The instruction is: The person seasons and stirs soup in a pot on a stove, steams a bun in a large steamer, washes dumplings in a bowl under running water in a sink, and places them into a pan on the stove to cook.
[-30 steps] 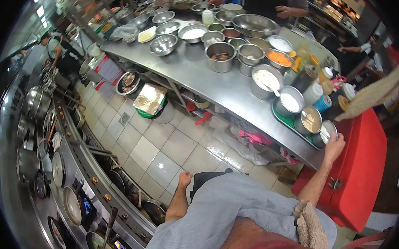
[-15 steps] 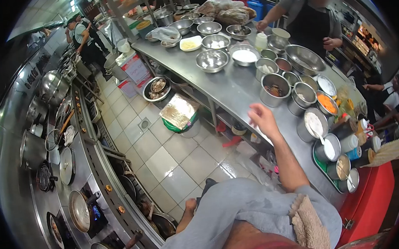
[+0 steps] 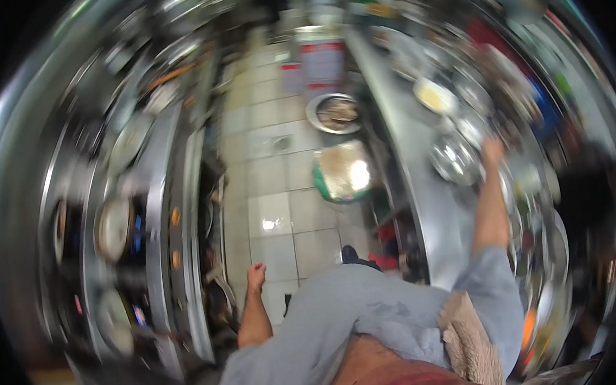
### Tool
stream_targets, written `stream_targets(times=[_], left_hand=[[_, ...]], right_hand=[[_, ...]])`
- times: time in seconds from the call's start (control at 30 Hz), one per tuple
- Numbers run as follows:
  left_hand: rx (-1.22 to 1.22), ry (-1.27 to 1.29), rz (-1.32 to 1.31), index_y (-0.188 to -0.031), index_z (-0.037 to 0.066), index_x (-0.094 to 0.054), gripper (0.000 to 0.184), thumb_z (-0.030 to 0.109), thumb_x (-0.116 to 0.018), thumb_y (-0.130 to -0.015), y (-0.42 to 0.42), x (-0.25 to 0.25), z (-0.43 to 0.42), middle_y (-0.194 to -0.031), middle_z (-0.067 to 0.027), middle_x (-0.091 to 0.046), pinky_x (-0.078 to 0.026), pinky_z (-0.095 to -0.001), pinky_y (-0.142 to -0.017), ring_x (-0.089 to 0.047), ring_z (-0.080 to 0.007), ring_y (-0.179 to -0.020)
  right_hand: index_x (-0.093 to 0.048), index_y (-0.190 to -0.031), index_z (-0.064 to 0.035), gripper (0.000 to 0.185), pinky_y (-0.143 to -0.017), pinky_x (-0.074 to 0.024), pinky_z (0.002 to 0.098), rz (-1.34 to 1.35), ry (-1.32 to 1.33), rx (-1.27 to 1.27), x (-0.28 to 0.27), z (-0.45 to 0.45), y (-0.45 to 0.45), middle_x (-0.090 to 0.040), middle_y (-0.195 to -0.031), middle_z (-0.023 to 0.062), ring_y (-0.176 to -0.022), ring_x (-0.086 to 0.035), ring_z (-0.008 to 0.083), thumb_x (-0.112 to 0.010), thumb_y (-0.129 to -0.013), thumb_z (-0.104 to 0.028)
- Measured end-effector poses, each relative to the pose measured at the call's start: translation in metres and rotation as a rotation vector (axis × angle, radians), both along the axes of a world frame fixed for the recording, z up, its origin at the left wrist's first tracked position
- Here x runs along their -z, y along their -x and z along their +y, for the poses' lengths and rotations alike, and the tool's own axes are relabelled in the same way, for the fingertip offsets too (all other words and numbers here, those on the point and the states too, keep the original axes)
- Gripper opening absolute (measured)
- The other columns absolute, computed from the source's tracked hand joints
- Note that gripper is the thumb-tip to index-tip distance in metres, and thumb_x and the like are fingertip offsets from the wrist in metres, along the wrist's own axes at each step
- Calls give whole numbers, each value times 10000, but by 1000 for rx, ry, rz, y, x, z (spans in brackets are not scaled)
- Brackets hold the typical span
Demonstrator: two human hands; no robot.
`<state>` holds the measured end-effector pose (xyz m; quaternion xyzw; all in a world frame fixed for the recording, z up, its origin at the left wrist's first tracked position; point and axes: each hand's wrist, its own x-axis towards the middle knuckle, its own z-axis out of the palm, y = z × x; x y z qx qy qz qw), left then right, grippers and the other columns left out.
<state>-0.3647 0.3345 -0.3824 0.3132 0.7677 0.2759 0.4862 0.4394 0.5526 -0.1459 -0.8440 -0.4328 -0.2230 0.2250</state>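
Note:
My right hand [image 3: 492, 151] reaches over the steel table, at a group of metal bowls. It is just right of a shiny bowl [image 3: 455, 158] and close to a smaller bowl [image 3: 471, 130]; motion smears its fingers, so contact cannot be made out. A white dish with yellow food [image 3: 435, 96] lies farther back. Low on the other side, my left hand [image 3: 256, 275] hangs over the tiled floor with its fingers curled in, and nothing shows in it.
At left runs the stove counter with pans [image 3: 115, 229]. Between the counters, on the right of the floor, are a foil-topped bin [image 3: 342, 169], a bowl of dark food [image 3: 336, 113] and a red-and-white box [image 3: 323, 63]. The steel table [image 3: 433, 216] edges the right side.
The view has swung right relative to the aisle's earlier slant, now showing it upright. My right hand has left the container with the spoon and stretched out to the bowls. My left hand stays low.

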Motion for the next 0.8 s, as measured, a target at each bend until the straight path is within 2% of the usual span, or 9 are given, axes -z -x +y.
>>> stream_targets(times=[0.1,0.13,0.17,0.23,0.27,0.37,0.4,0.57,0.8], left_hand=[[-188,66,179,-1018,49,-591,301,150,-585,-734,-5,53,-57,-737,-48,-577,-448,-305,-514,-526,-148,-597],[-328,81,163,-1018,49,-591,301,150,-585,-734,-18,62,-81,-737,-48,-577,-448,-305,-514,-526,-148,-597],[-215,149,242,-981,49,-606,288,152,-591,-712,-32,70,-101,-700,-60,-580,-456,-313,-518,-537,-159,-587],[12,329,377,-793,40,-670,289,228,-473,-696,-69,40,-121,-945,-181,-618,-457,-396,-805,-589,-303,-911],[-54,347,366,-793,40,-670,289,228,-473,-696,-86,34,-126,-945,-181,-618,-457,-396,-805,-589,-303,-911],[114,434,422,-786,26,-667,278,209,-486,-679,-121,20,-139,-895,-189,-625,-468,-402,-776,-603,-323,-858],[76,448,416,-786,26,-667,278,209,-486,-679,-126,19,-137,-895,-189,-625,-468,-402,-776,-603,-323,-858],[-6,255,455,-766,24,-663,258,201,-501,-672,-130,4,-105,-847,-194,-625,-474,-406,-758,-605,-342,-820],[-114,37,378,-969,37,-619,315,203,-539,-714,-125,-42,-46,-988,-195,-595,-448,-386,-837,-555,-333,-949]], right_hand=[[-551,-1098,-136,267,-766,-436,366,-670,935,40,-7,36,-33,-591,-1003,80,-900,-569,222,-470,-851,-199],[-553,-1091,-131,265,-760,-439,365,-700,1011,-1,-4,51,-40,-592,-997,82,-895,-570,222,-473,-846,-195],[-554,-1083,-127,262,-755,-441,364,-572,986,-11,0,66,-41,-593,-991,84,-890,-571,221,-477,-841,-191],[-557,-1068,-117,257,-743,-446,363,-286,899,10,8,87,-51,-594,-980,88,-879,-573,219,-485,-831,-182],[-559,-1061,-112,254,-737,-448,362,-225,894,13,10,95,-55,-595,-974,90,-874,-574,218,-489,-826,-178],[-564,-1039,-98,246,-720,-456,359,-166,901,14,13,112,-69,-597,-957,96,-858,-576,216,-500,-811,-166],[-565,-1031,-93,244,-714,-458,358,-158,899,9,13,117,-72,-597,-951,98,-853,-577,215,-504,-806,-162],[-573,-995,-70,231,-685,-470,353,-96,853,2,8,133,-93,-601,-922,109,-826,-582,211,-523,-781,-141],[-584,-943,-37,214,-645,-488,346,70,570,-61,-32,141,-135,-605,-882,123,-789,-588,205,-550,-745,-112]])
